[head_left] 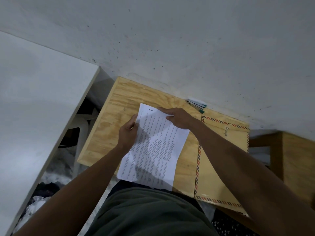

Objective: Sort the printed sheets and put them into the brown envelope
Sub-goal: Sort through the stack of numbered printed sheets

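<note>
White printed sheets (153, 147) lie stacked on the plywood table (109, 123). The left hand (127, 133) pinches their left edge; the right hand (179, 118) presses flat fingers on the far corner. Just right lies the brown envelope (221, 159), under the right forearm, a stapler (196, 104) beyond.

A: What stands behind the plywood bench (109, 126)?
B: A pale grey wall (187, 40), flecked with small dark marks; the bench's far edge sits right against it.
A: And on the left?
B: A white panel (34, 99), slanting, with dark clutter and crumpled clear plastic (35, 204) in the gap below.
A: On the right?
B: Another wooden piece (296, 160), lower down. The light is dim and even.
</note>
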